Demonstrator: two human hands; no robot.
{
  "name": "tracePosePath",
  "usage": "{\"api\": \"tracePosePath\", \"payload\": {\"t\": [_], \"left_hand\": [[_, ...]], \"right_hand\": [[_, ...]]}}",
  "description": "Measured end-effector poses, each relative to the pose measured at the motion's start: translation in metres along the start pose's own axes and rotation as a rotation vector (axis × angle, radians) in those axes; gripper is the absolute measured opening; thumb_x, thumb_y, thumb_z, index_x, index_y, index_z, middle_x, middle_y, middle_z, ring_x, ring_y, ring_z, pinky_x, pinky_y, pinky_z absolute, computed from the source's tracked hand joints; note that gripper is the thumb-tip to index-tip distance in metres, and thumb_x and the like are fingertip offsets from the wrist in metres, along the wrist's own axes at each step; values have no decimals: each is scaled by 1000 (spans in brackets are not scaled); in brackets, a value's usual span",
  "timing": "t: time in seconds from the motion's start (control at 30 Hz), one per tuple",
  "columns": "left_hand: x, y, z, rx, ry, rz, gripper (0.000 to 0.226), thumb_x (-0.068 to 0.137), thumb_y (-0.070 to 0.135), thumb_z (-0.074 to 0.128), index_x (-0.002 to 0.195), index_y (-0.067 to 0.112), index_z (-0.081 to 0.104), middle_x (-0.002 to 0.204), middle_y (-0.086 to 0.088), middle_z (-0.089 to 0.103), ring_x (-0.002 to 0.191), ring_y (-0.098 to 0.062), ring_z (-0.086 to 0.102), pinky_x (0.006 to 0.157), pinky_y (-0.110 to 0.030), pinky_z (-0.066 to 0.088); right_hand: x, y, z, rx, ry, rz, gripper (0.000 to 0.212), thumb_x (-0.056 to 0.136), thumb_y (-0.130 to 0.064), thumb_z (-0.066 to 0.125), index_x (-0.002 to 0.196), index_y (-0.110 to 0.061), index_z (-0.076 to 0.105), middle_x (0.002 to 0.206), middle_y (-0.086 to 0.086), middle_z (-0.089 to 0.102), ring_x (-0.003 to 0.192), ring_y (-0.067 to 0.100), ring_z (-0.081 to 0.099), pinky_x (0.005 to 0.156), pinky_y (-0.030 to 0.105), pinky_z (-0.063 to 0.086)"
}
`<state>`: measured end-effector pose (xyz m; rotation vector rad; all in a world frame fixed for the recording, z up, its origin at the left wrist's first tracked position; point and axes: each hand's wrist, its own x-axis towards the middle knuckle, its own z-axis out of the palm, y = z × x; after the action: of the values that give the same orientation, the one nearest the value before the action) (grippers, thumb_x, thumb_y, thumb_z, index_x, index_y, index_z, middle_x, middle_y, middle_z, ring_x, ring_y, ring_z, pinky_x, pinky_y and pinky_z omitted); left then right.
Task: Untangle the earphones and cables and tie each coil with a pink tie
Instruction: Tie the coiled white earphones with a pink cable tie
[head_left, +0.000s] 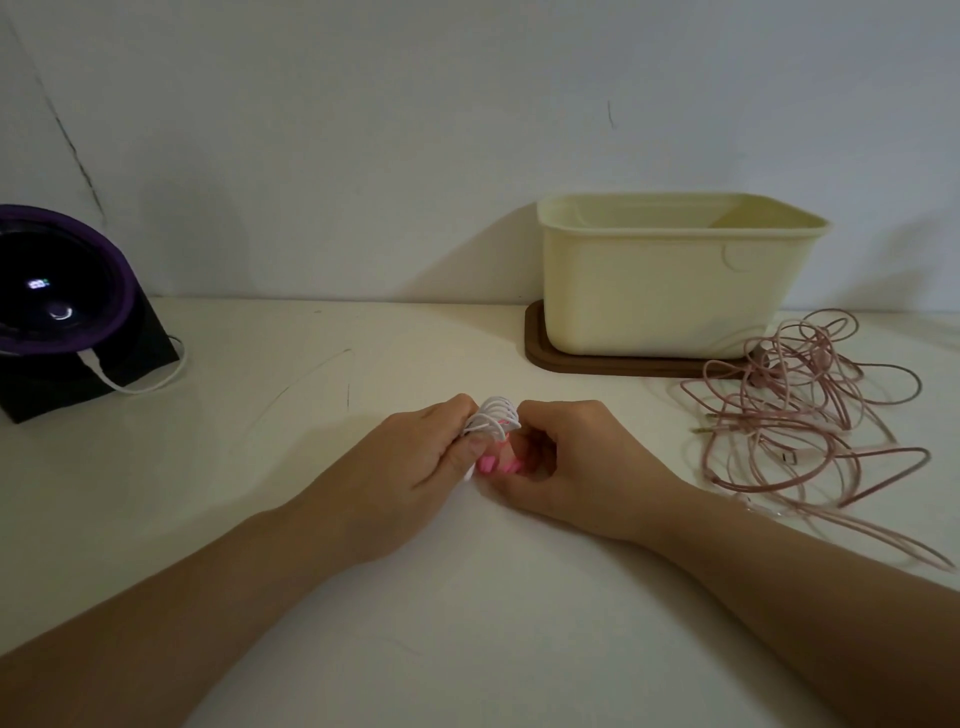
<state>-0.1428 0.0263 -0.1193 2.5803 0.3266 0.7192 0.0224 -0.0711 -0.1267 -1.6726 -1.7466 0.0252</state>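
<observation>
So both hands meet mid-table, right in front of the person, with the white cable coil (496, 415) held between them. The left hand (415, 457) has its fingers curled round the left side of the coil, thumb pressed against the loops, so it's gripping the bundle. The right hand (576, 462) is curled in too, fingertips tucked toward the pink tie (493, 464) that sits just under the loops; it looks like it pinches the tie, though the exact finger contact is partly hidden. The loops stick up in a small fan above the knuckles, just off the white table (467, 597). Off to the right, well apart from the hands, a pink cable tangle (800, 410) lies loose on the table with a gold plug poking out on its left side. Behind that, a cream plastic tub (670, 291) stands on a brown tray (597, 364) against the wall. Far left there's a purple-rimmed round device (57, 280) on a black stand, with a white lead (140, 384) looping out beneath it.
</observation>
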Motion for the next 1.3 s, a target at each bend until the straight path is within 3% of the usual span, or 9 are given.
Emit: {"api": "tracePosePath", "payload": {"t": [0.2, 0.4, 0.5, 0.6, 0.7, 0.83, 0.93, 1.03, 1.3], "left_hand": [[0, 1, -1, -75, 11, -60, 29, 93, 45, 34, 76, 26, 49, 70, 20, 52, 62, -3, 48, 57, -12, 34], [2, 8, -2, -72, 32, -31, 28, 92, 51, 29, 78, 39, 50, 80, 15, 58, 71, -5, 54, 63, -12, 36], [8, 15, -1, -117, 139, -77, 31, 94, 47, 33, 84, 29, 56, 77, 13, 61, 73, -8, 58, 66, -20, 42], [22, 29, 2, -361, 193, -155, 28, 96, 38, 38, 91, 23, 60, 74, 10, 63, 76, -10, 62, 71, -14, 45], [47, 50, 12, -690, 214, -323, 29, 100, 34, 40, 87, 23, 64, 76, 7, 64, 84, -23, 67, 78, -31, 48], [82, 72, 29, -985, 249, -500, 31, 101, 17, 38, 80, 10, 60, 84, -6, 62, 85, -15, 63, 76, -23, 55], [102, 76, 42, -1111, 219, -564, 31, 100, 14, 37, 74, 9, 55, 75, -4, 59, 85, -18, 58, 91, -38, 50], [115, 73, 55, -1166, 259, -601, 31, 98, 9, 38, 71, 7, 53, 79, -7, 60, 86, -18, 58, 93, -40, 51], [111, 54, 74, -1075, 327, -588, 35, 99, 10, 36, 71, 5, 55, 82, -9, 60, 92, -22, 60, 82, -35, 54]], "right_hand": [[-3, 3, -14, 128, -48, 76, 14, 74, -23, 74, 73, -24, 60, 58, -17, 55, 56, 3, 53, 54, 10, 37], [0, 6, -27, 308, 200, 110, 13, 77, -10, 75, 79, -15, 62, 70, -6, 67, 63, 5, 63, 64, 16, 51], [1, 5, -31, 316, 286, 71, 18, 76, -5, 75, 81, -15, 60, 74, -5, 67, 67, 9, 64, 68, 16, 52], [3, 5, -33, 308, 350, 18, 20, 76, -4, 75, 85, -14, 60, 76, -4, 67, 71, 11, 64, 70, 19, 53], [4, 9, -37, 262, 410, -26, 21, 76, -3, 75, 86, -16, 62, 78, -5, 67, 74, 10, 64, 72, 18, 52], [6, 26, -49, 209, 472, -17, 13, 79, -3, 74, 88, -8, 65, 77, -7, 66, 76, 7, 67, 72, 15, 54], [6, 43, -56, 85, 458, -50, 16, 77, -3, 72, 89, -12, 66, 81, -4, 66, 77, 13, 66, 71, 32, 57], [7, 55, -59, 28, 471, -65, 15, 74, -6, 69, 88, -12, 68, 82, -7, 63, 78, 19, 65, 68, 42, 56], [7, 66, -48, 58, 375, -32, 10, 78, -15, 71, 86, -19, 66, 87, -8, 60, 79, 6, 63, 72, 39, 55]]}}
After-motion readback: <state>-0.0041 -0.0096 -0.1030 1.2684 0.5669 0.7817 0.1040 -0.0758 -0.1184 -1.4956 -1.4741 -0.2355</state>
